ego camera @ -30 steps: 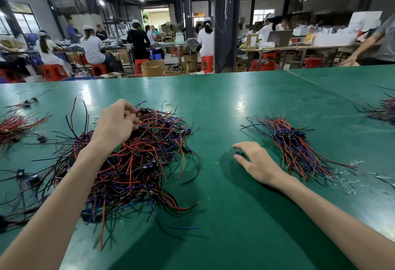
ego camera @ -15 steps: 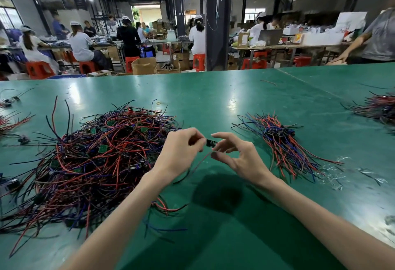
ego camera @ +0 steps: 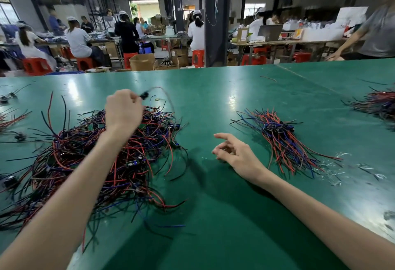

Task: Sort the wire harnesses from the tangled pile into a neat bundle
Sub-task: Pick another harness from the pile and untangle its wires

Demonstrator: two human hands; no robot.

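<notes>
We record a green table [ego camera: 235, 90] as the work surface. The tangled pile [ego camera: 149, 145] of red, blue and black wires lies directly under and around the left hand [ego camera: 123, 113], spreading well out on both sides of that wrist. The neat bundle [ego camera: 282, 139] lies just beyond the right hand [ego camera: 237, 154], on its outer side, wires fanned toward the person; the two are near but apart. A further pile [ego camera: 380, 103] lies well outside the right hand, at the table's far right.

The left hand is held above the tangled pile with its fingers curled, pinching one wire harness [ego camera: 145, 95] by its small black connector; the wire arcs away toward the right hand, blurred. The right hand is slack, fingers loosely spread, gripping nothing. Clear plastic scraps [ego camera: 333, 163] lie beyond the neat bundle.
</notes>
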